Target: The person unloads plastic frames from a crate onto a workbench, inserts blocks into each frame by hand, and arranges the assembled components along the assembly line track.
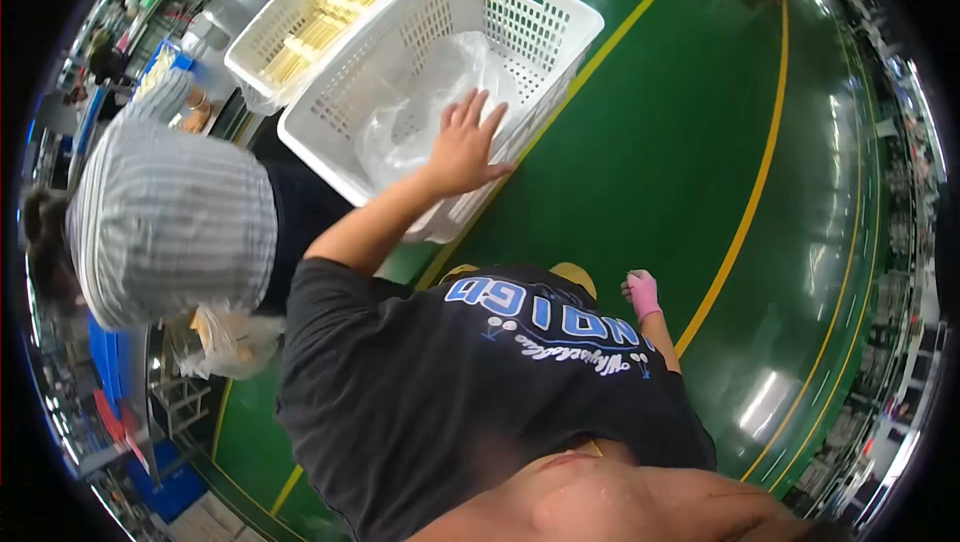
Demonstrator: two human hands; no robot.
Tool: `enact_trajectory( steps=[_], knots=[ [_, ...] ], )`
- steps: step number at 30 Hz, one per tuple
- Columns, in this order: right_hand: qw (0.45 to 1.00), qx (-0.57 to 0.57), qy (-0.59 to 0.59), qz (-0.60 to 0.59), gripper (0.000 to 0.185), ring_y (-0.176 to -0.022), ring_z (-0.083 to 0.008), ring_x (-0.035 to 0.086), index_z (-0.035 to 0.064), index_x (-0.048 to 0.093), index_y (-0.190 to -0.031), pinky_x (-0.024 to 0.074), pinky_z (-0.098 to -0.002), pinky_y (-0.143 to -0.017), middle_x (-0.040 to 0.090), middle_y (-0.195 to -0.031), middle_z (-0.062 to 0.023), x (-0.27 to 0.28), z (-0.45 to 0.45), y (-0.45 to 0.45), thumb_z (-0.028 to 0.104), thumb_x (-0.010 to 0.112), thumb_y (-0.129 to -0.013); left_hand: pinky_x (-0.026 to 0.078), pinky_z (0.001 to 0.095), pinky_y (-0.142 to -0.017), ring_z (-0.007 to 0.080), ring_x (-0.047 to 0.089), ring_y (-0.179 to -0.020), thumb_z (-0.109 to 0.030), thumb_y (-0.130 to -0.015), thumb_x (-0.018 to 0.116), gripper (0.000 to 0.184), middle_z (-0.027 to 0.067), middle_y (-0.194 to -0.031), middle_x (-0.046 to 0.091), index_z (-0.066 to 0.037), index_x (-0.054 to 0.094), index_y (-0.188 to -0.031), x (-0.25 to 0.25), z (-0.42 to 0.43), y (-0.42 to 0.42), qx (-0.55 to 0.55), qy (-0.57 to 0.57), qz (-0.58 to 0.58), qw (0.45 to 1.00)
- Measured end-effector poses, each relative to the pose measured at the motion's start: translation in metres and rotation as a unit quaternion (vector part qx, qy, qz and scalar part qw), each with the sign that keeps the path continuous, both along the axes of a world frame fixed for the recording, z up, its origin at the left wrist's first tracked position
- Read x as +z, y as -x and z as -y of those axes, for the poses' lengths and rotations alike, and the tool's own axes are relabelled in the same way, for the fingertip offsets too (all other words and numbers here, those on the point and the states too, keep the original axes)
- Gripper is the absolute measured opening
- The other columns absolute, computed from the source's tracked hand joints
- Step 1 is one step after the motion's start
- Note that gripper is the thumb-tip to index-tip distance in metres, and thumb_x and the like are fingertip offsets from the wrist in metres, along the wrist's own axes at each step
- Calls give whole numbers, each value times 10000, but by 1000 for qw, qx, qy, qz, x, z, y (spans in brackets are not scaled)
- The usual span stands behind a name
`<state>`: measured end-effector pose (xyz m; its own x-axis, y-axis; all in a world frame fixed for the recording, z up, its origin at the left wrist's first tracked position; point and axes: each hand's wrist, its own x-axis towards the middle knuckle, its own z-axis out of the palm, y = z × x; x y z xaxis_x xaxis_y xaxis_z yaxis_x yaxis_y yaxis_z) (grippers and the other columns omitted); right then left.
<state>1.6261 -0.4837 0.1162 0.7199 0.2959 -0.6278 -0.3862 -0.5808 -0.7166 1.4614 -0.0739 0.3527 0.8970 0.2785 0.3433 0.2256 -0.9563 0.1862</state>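
My bare left hand point(468, 147) is open with its fingers spread, reaching over the side of a large white plastic basket point(545, 17). Nothing is held in it, and I cannot tell whether it touches the rim. A crumpled clear plastic bag point(400, 127) lies inside the basket, just beyond my fingers. My right hand point(641, 294), in a pink glove, hangs low at my right side above the green floor. Its fingers are curled in, with nothing visible in them.
A second white basket point(245, 52) beside the first holds rows of pale yellow pieces. At left, a person in a striped shirt point(180, 222) bends toward a work table. Yellow lines point(755, 197) cross the green floor point(650, 142). A blue bin point(165, 482) stands lower left.
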Motion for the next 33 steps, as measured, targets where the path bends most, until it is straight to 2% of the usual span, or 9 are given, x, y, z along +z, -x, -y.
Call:
enact_trajectory(
  steps=[6,11,14,17,20,27,29,30,33],
  knots=[
    [992,94,50,60,272,-463,-113,481,-5,535,-987,377,-233,-403,557,-648,-75,0,-2,-189,127,476,-756,377,451,-862,315,509,-1029,-148,-697,578,524,181,-1059,554,-58,444,-1196,-4,-1,-65,106,178,-319,925],
    [982,161,75,63,265,-474,-123,499,-9,559,-965,393,-251,-413,567,-637,-86,3,-16,-314,131,482,-754,407,445,-801,314,547,-948,-127,-708,581,415,161,-970,582,-51,491,-1106,-6,18,-82,231,136,-286,920],
    [929,294,143,171,301,-766,-302,609,-22,600,-914,476,-368,-696,628,-800,-185,-25,-40,-397,202,512,-734,416,440,-786,319,545,-947,-135,-709,592,404,164,-976,581,-38,498,-1089,1,26,-99,310,157,-325,880],
    [920,356,89,140,325,-908,-346,569,-19,597,-923,445,-386,-798,613,-901,-211,-49,-123,-436,226,507,-729,399,426,-853,353,525,-987,-184,-720,616,482,201,-1053,563,-26,479,-1154,6,28,-134,391,220,-279,849],
    [887,425,66,169,322,-916,-339,569,-18,596,-924,445,-379,-803,610,-917,-215,-37,-219,-470,221,500,-731,391,404,-889,361,507,-1022,-245,-761,616,498,219,-1099,539,-10,466,-1174,11,10,-179,364,261,-109,888],
    [860,475,44,183,306,-868,-347,580,-17,603,-896,457,-373,-785,611,-886,-222,11,-358,-569,217,492,-733,387,397,-896,353,483,-1049,-263,-786,611,468,206,-1124,521,-8,481,-1156,8,-82,-262,405,226,-76,883],
    [817,506,38,273,290,-799,-345,589,-18,607,-862,468,-371,-722,611,-827,-221,8,-375,-609,209,492,-722,388,401,-890,353,486,-1035,-242,-796,601,439,195,-1115,523,-11,485,-1150,13,-101,-277,428,226,-68,872],
    [861,471,57,185,250,-745,-351,579,-15,596,-790,462,-385,-666,603,-772,-218,8,-385,-622,201,503,-707,389,401,-888,352,486,-1033,-235,-798,598,432,193,-1115,523,-11,486,-1149,17,-110,-283,438,229,-69,867],
    [845,493,126,165,208,-722,-367,565,-8,562,-693,456,-408,-633,590,-736,-222,-13,-405,-663,192,505,-696,403,409,-863,347,499,-1003,-242,-794,595,438,188,-1097,529,5,488,-1139,18,-134,-292,485,235,-56,841]
  ],
)
